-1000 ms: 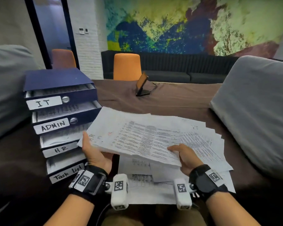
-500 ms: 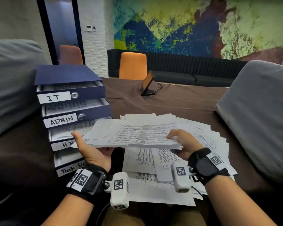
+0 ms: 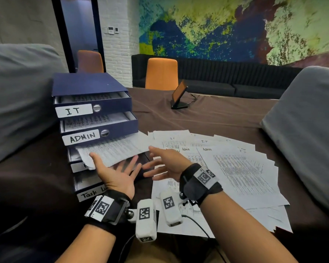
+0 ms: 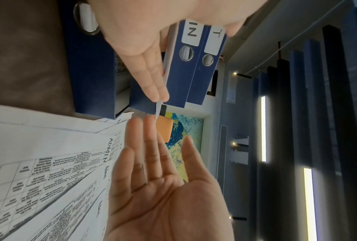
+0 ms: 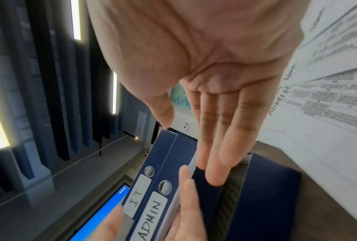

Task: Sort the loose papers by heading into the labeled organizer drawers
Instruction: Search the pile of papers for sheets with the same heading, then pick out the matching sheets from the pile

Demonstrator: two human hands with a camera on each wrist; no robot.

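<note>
Feeding: I am sliding a sheaf of papers (image 3: 112,150) into the third drawer (image 3: 72,155) of the blue organizer (image 3: 87,84), just under the drawer marked ADMIN (image 3: 103,132); its own label is hidden by the sheaf.
Left hand (image 3: 114,171): I am holding it palm up beneath the near edge of the sheaf, fingers (image 3: 135,164) straight and spread, thumb lying on the paper's crumpled near-left corner.
Right hand (image 3: 165,164): I am holding it open just right of the sheaf, fingers relaxed, gripping nothing; contact with the paper cannot be told.
Technique: I am judging that an even push along the near edge with flat fingers, keeping the sheaf level, would carry it in without further buckling that corner.
Edges: the sheaf is sticking out past the drawer's front and right side, so the ADMIN drawer's underside could catch it.
Remaining work: loose sheets (image 3: 235,168) headed IT and Admin are lying fanned over the brown surface (image 3: 207,118) to the right.
Open room: bare surface is showing behind the sheets, toward a small stand (image 3: 179,97); grey cushions (image 3: 308,130) are crowding both flanks.
</note>
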